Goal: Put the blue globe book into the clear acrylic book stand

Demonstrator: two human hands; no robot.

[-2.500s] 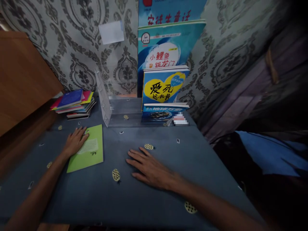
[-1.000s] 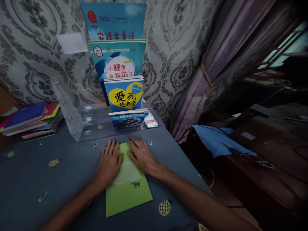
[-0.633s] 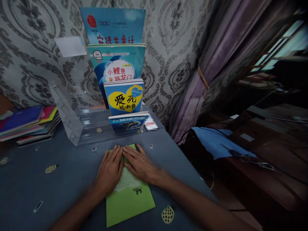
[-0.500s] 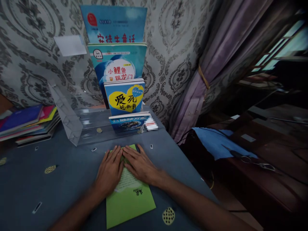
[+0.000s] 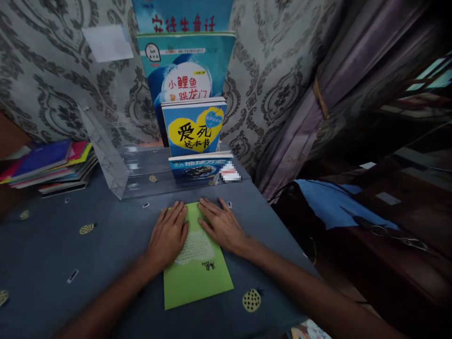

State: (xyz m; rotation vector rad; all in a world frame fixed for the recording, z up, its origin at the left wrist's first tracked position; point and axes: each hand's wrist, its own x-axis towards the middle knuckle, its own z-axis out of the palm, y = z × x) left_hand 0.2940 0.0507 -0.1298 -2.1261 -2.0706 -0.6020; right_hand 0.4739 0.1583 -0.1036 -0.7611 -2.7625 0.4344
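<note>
A green book with a block of small print lies flat on the dark blue tablecloth. My left hand rests on its upper left part, palm down with the fingers stretched out. On the upper right part lies my right hand, also flat, thumb spread inward. A strip of green cover shows between the two hands. Beyond them a clear tiered stand holds several upright books, among them a blue one with a yellow heart and a low blue one in front.
Several thin books are piled at the left by the wall. A tied purple curtain hangs at the right. Past the table's right edge, a brown surface carries a blue cloth and scissors.
My hands have moved apart from near the middle of the green book's top to its two sides. The head view has shifted, so the stand sits higher and further right.
</note>
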